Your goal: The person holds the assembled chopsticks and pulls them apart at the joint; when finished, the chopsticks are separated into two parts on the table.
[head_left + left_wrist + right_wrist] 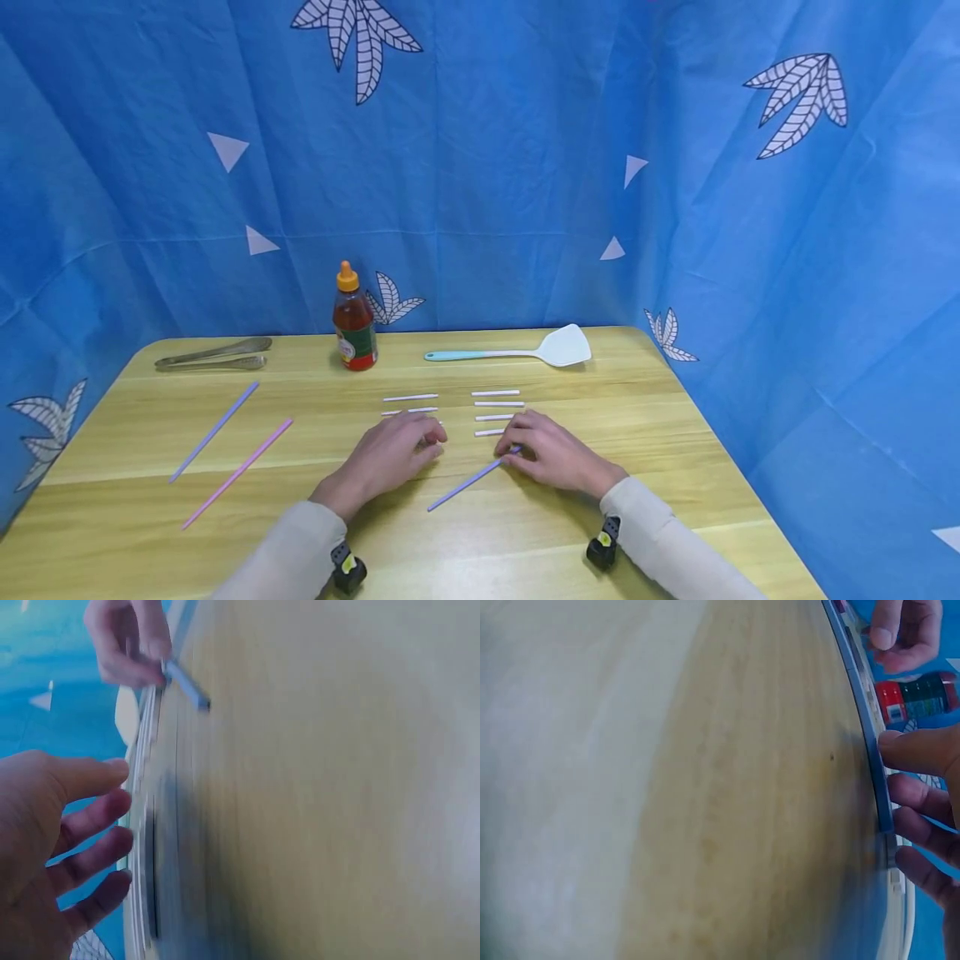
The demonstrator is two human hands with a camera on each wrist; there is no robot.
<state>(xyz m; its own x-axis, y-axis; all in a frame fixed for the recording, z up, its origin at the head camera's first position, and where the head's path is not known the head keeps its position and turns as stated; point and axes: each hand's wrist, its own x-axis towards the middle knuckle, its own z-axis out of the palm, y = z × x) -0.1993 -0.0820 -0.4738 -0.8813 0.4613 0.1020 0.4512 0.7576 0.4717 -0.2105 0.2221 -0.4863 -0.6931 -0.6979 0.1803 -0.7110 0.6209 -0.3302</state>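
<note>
My right hand point(553, 452) pinches a thin purple stick point(465, 486) near one end, thumb and fingertips against it; the rest slants down toward the left. In the right wrist view this stick point(863, 705) looks dark blue and runs along the fingertips. My left hand point(392, 455) hovers low at the left group of short white sticks point(410, 397), partly covering them. Its fingers are loosely bent with nothing between them in the left wrist view. Beyond my right hand lies a second column of several short white sticks point(495, 404), the nearest partly hidden by the fingers.
To the left lie another purple stick point(214, 432) and a pink stick point(237, 475). Along the back edge are metal tongs point(213, 355), a red sauce bottle point(355, 327) with an orange cap, and a white spatula point(564, 347). A blue curtain point(510, 167) hangs behind the wooden table point(637, 375).
</note>
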